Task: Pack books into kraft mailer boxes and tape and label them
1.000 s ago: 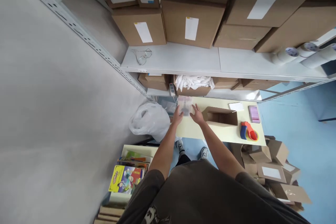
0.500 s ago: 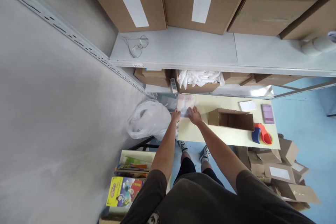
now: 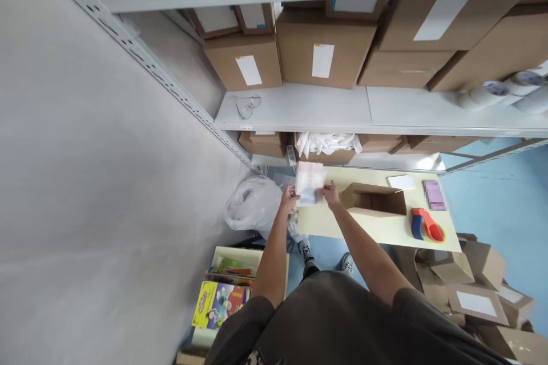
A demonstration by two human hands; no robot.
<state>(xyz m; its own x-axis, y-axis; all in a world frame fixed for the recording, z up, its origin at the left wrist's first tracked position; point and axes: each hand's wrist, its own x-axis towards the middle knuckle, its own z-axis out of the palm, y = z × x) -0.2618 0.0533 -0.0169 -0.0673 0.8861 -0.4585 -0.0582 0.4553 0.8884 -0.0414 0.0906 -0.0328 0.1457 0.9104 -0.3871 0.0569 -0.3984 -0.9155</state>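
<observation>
A pale pink and white flat packet (image 3: 310, 181), book-sized and somewhat blurred, is held between my two hands over the left end of the cream table (image 3: 329, 227). My left hand (image 3: 290, 198) grips its left edge. On its right edge, the fingers of my right hand (image 3: 330, 193) are closed. Right of my hands an open cardboard box (image 3: 375, 199) lies on the table, its hollow inside showing. A red and blue tape dispenser (image 3: 426, 226) stands near the table's right end.
White plastic bags (image 3: 252, 205) hang left of the table. Behind it rises a shelf (image 3: 295, 105) with cartons, eyeglasses (image 3: 247, 105) and tape rolls (image 3: 483, 94). A white card (image 3: 401, 182) and purple packet (image 3: 434, 194) lie on the table. Flattened cartons (image 3: 475, 302) cover the floor at right; books (image 3: 220, 303) sit lower left.
The packet has come up off the tabletop, with both hands now at its side edges. My right hand has shifted from its front corner to the right edge. The view has tilted upward.
</observation>
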